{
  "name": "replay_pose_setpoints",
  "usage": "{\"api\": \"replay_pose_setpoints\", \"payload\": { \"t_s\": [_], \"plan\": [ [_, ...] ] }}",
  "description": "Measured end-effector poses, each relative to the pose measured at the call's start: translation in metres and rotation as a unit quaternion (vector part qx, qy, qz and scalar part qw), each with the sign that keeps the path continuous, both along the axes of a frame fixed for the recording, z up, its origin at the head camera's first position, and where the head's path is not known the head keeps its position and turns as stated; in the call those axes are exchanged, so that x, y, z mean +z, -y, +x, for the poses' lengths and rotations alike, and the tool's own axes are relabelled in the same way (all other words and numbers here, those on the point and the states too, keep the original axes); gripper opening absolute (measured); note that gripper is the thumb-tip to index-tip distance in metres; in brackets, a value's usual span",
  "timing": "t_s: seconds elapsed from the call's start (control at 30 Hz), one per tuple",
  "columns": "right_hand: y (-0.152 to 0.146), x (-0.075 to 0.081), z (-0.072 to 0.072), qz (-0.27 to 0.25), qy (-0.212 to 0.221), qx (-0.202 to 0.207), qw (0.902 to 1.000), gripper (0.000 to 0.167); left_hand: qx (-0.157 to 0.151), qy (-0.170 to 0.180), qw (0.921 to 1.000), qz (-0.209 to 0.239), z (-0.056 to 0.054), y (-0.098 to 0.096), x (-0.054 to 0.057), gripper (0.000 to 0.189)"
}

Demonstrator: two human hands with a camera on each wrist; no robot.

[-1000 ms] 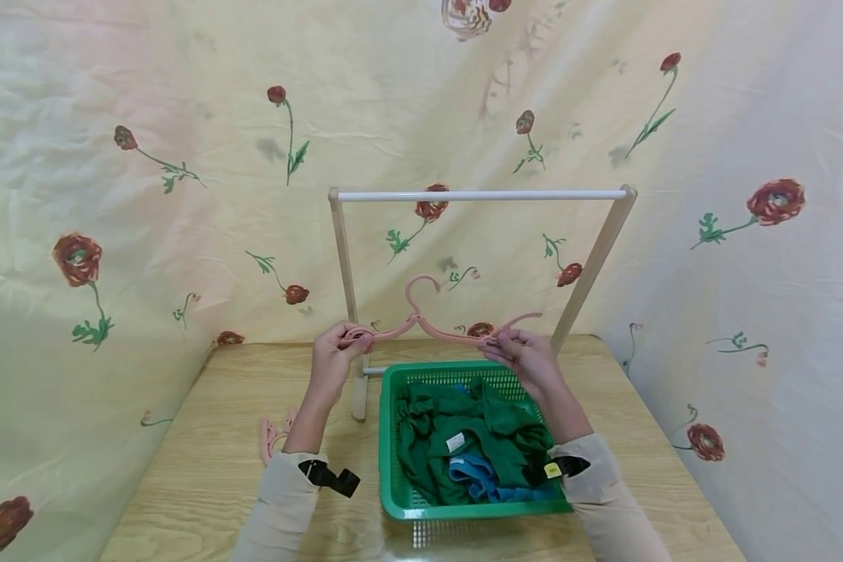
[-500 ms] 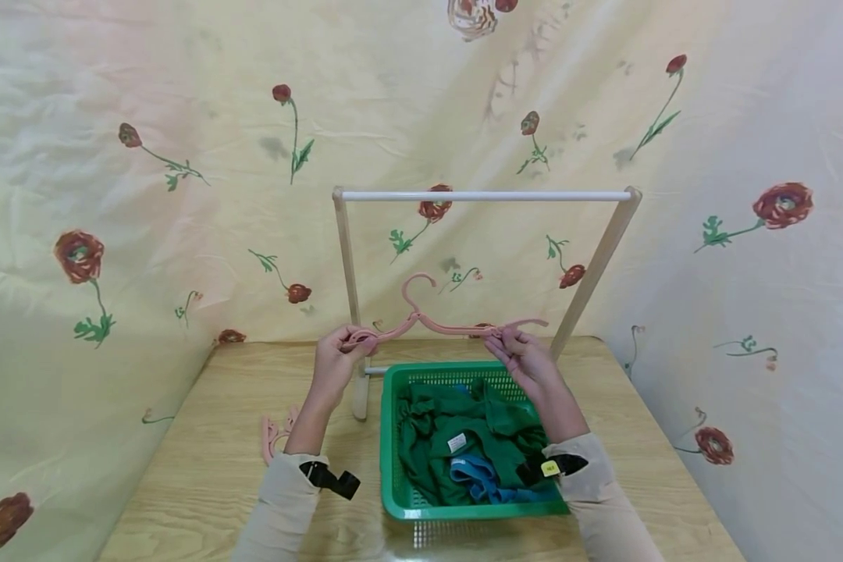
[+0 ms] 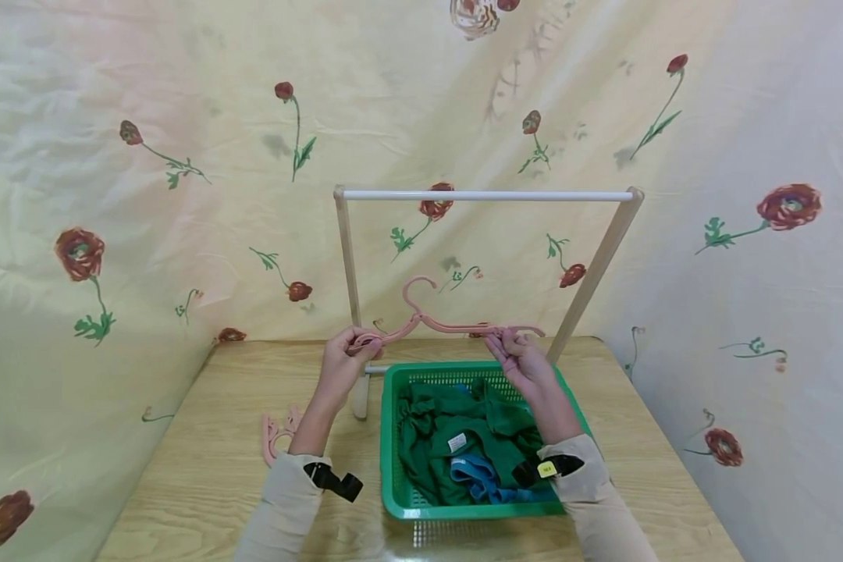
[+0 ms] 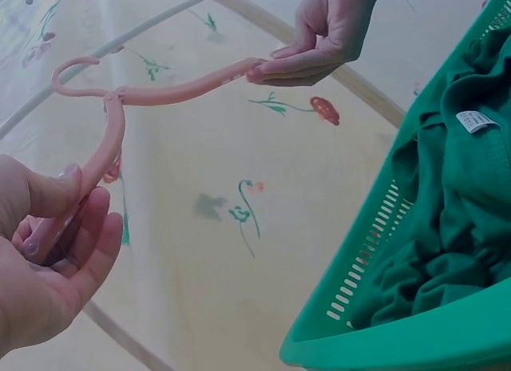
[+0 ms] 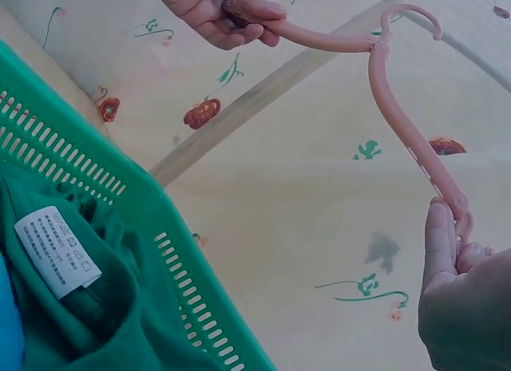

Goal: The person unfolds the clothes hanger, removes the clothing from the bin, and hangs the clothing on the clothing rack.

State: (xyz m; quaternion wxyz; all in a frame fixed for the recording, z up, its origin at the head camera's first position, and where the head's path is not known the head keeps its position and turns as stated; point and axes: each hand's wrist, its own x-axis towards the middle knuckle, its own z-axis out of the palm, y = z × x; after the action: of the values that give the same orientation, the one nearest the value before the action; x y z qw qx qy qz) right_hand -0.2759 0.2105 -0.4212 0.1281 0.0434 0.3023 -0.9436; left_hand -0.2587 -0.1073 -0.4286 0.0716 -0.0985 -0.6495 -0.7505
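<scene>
A pink folding clothes hanger (image 3: 453, 326) is held up above the far side of the basket, hook upward, both arms spread. My left hand (image 3: 343, 363) grips its left end between thumb and fingers, as the left wrist view also shows. At the other end, my right hand (image 3: 530, 368) pinches the arm near a joint, and a thin tip section sticks out past the fingers. In the right wrist view, the right fingers (image 5: 439, 243) lie along that joint and partly hide it. Below the hands stands a green basket (image 3: 388, 437) with green clothes (image 3: 495, 429) inside.
Behind the basket rises a rack with a white bar (image 3: 488, 196) and wooden legs (image 3: 597, 269). Another pink hanger (image 3: 270, 439), folded up, lies on the wooden table (image 3: 204, 468) beside the left forearm. Blue cloth (image 3: 474, 471) shows among the green clothes.
The hanger's right tip section has swung from pointing upward to nearly level with the arm. Both hands have shifted only slightly, the left one a little to the right.
</scene>
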Motion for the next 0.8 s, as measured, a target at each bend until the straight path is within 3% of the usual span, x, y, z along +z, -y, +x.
{"api": "replay_pose_setpoints", "payload": {
  "t_s": [0.17, 0.4, 0.8],
  "plan": [
    [0.001, -0.001, 0.003, 0.043, -0.026, -0.002, 0.9987, 0.026, -0.009, -0.001, 0.9999, -0.004, 0.001, 0.0, 0.0, 0.016],
    [-0.002, -0.005, 0.008, 0.124, -0.108, 0.012, 0.9863, 0.031, -0.011, -0.01, 0.9995, -0.028, 0.002, 0.006, 0.002, 0.018],
    [-0.009, -0.011, 0.01, 0.123, -0.145, 0.024, 0.9814, 0.03, -0.077, -0.042, 0.9951, -0.046, 0.001, 0.017, 0.004, 0.027]
  ]
}}
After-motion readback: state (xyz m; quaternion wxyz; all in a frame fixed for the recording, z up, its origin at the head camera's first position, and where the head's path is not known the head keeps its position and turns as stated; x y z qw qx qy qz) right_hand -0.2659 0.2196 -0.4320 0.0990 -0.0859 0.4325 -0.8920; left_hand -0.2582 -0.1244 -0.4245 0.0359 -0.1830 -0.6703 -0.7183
